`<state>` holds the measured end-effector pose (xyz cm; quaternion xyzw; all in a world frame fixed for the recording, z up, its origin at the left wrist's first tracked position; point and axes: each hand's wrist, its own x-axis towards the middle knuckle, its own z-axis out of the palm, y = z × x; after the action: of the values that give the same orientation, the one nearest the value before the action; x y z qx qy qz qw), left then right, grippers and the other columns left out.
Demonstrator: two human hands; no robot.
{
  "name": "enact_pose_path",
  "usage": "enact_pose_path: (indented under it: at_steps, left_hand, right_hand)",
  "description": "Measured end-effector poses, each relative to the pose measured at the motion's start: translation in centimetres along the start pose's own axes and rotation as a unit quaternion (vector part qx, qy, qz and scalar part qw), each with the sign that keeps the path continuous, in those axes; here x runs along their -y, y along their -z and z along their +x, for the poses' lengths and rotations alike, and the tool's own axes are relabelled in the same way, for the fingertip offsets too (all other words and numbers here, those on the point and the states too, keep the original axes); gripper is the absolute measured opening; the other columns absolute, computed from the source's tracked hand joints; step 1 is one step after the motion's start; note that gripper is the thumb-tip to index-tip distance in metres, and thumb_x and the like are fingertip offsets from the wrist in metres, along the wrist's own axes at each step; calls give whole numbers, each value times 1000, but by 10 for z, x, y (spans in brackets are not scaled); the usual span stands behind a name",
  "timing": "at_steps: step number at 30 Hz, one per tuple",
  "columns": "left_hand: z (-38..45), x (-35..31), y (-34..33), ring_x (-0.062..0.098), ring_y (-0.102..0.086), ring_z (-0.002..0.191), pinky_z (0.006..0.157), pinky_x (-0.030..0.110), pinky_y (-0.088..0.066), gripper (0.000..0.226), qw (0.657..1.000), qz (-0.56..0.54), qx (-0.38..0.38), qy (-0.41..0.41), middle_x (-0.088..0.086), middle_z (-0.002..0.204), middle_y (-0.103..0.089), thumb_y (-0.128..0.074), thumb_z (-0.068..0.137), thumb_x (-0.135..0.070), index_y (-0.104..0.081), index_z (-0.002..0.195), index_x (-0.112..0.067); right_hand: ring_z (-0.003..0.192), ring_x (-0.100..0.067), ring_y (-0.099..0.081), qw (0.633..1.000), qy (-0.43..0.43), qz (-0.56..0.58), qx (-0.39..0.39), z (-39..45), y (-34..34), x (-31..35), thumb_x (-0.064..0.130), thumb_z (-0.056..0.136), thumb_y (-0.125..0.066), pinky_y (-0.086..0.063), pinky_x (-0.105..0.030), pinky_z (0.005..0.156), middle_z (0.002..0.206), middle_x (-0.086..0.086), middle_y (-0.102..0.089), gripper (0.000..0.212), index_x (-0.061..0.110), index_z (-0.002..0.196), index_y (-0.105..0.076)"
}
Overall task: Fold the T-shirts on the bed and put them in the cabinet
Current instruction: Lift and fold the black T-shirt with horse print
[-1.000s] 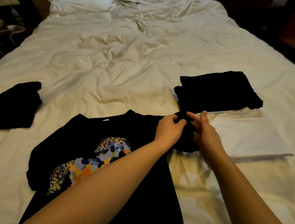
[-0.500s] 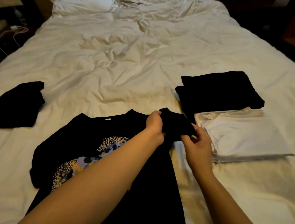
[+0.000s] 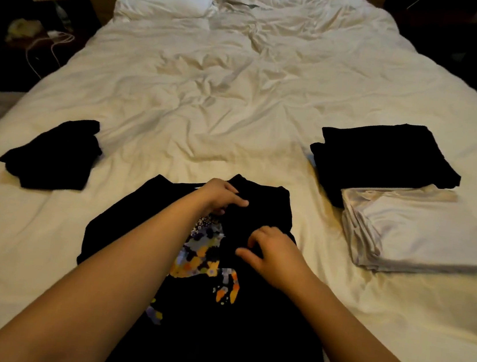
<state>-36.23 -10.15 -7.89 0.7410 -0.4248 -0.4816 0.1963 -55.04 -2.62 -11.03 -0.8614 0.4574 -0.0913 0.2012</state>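
Item: black printed T-shirt (image 3: 215,313), spread on the near middle of the bed (image 3: 211,102), long axis running near to far, collar at the far end. We have its right sleeve turned in over the chest.

Hands: left hand (image 3: 220,198) at the far edge by the collar, fingers curled and pinching the folded cloth; right hand (image 3: 275,253) just nearer, fingers bent onto the flap's near edge, apparently gripping it. Both sit on the shirt; the unfolded left side lies left of them, nearer the left hand.

Also on the bed: crumpled black garment (image 3: 54,155) at left; folded black shirt (image 3: 384,159) and folded white shirt (image 3: 423,233) at right, touching.

Room: dim; pillows (image 3: 169,1) far, nightstand (image 3: 36,32) far left. Cabinet not seen.
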Motion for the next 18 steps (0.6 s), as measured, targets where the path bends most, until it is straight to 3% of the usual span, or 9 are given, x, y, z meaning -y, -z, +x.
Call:
enact_pose_path:
  at_steps: [3, 5, 7, 9, 11, 14, 18]
  left_hand:
    - [11, 20, -4, 16, -57, 82, 65, 28, -47, 24, 997, -79, -20, 16, 2, 100, -65, -77, 87, -24, -67, 104, -10]
    - [19, 28, -9, 19, -62, 87, 74, 33, -52, 25, 994, -99, -35, 9, 5, 103, -68, -73, 90, -28, -67, 105, -9]
    - [25, 31, -17, 19, -62, 83, 77, 35, -53, 24, 995, -92, -47, -6, 6, 95, -66, -64, 96, -33, -61, 98, -9]
    - [24, 32, -23, 16, -51, 70, 63, 30, -42, 23, 995, -10, -83, -48, 2, 82, -54, -58, 99, -34, -50, 92, -14]
    - [24, 38, -26, 15, -47, 67, 56, 29, -35, 24, 982, 91, -128, -107, -1, 79, -50, -62, 96, -34, -48, 95, -15]
    - [21, 50, -25, 17, -52, 67, 55, 30, -36, 26, 967, 148, -156, -140, 0, 78, -54, -68, 92, -36, -52, 97, -15]
    - [12, 63, -16, 11, -54, 67, 54, 25, -38, 21, 971, 109, -153, -145, -2, 77, -55, -62, 97, -39, -56, 98, -19]
  right_hand:
    - [104, -19, -56, 992, -39, 39, -114, 10, -5, -8, 47, 100, -45, -47, -35, 88, 105, 3, -63, 33, 20, 103, -64]
    - [133, -24, -43, 994, -63, -14, -92, 20, -12, -14, 40, 102, -42, -37, -36, 109, 138, -4, -53, 39, 17, 130, -56]
    - [152, -23, -12, 995, -84, -53, -32, 28, -20, -21, 44, 104, -37, -15, -37, 122, 163, -6, -21, 58, 15, 153, -30]
    - [153, -20, 7, 992, -102, -65, 33, 32, -27, -29, 53, 103, -28, -1, -38, 123, 166, -4, 2, 69, 18, 159, -7]
    - [151, -18, 14, 987, -114, -83, 72, 32, -36, -36, 61, 101, -20, 6, -38, 122, 165, -3, 11, 73, 22, 159, 3]
    - [150, -17, 18, 983, -124, -101, 87, 34, -40, -41, 64, 100, -15, 9, -37, 121, 165, -2, 15, 75, 23, 158, 7]
    - [152, -18, 14, 982, -139, -108, 66, 36, -37, -31, 64, 100, -17, 9, -42, 122, 166, -4, 7, 74, 23, 159, 0]
